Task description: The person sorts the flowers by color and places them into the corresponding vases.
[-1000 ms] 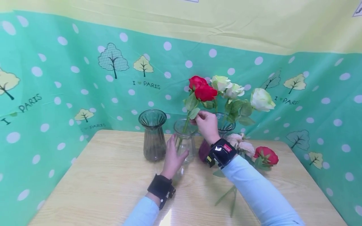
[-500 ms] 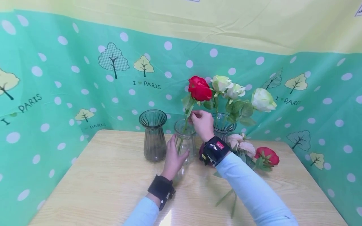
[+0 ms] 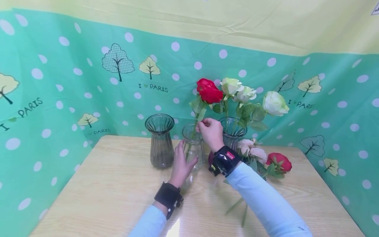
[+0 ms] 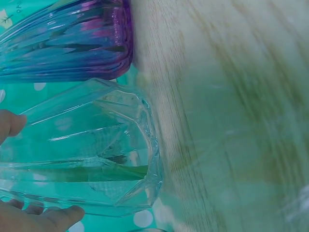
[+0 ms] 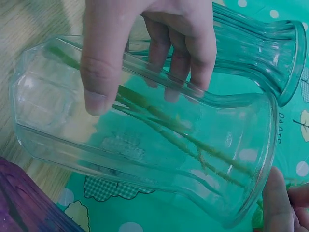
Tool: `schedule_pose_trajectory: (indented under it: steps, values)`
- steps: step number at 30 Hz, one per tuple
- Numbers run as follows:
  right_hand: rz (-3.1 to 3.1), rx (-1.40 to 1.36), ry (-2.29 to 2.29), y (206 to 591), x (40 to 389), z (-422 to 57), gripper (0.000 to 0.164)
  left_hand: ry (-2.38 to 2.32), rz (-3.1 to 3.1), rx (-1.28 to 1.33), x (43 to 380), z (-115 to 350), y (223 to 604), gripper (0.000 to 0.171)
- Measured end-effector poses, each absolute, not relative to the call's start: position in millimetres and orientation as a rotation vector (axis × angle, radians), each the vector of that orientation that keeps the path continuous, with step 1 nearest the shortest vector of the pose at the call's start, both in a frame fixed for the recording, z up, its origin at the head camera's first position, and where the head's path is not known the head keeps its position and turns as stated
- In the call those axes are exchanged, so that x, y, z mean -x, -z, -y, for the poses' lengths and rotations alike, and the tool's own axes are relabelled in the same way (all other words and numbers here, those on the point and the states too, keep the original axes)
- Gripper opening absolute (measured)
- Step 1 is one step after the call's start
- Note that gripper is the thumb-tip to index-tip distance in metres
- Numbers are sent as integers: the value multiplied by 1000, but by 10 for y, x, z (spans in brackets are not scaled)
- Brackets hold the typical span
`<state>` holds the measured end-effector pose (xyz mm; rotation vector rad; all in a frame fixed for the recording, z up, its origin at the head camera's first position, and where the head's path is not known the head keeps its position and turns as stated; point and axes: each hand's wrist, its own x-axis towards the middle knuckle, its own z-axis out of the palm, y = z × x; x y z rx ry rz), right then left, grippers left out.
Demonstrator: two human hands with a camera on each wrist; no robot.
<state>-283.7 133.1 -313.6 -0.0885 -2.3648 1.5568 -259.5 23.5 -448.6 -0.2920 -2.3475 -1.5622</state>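
One L grip [image 3: 181, 166] round clear vase [image 3: 197, 154]; R grip [image 3: 212, 132] pinches rose stem [image 3: 193, 133] just abv it.

The left hand [image 5: 164, 19] grips a clear vase [image 5: 203, 125] with green stems [image 5: 149, 108] inside; the right hand [image 5: 282, 208] is beside its rim. A ribbed glass vase [image 5: 251, 53] stands near.

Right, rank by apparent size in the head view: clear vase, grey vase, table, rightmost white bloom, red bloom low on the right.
1. Table
2. Grey vase
3. Clear vase, partly behind the left hand
4. Rightmost white bloom and low red bloom: about alike, so unranked
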Motion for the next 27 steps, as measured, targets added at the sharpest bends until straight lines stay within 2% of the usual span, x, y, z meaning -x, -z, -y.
schedule_pose_trajectory:
  steps: [14, 27]
  values:
    - [2394, 55, -1651, 3236, 2475, -1652, 23, 1554, 2368, 287, 2593, -236, 4479, 84]
    - [2361, 155, -1788, 3378, 2108, -2333, 31, 1583, 2352, 273, 2597, -248, 4486, 86]
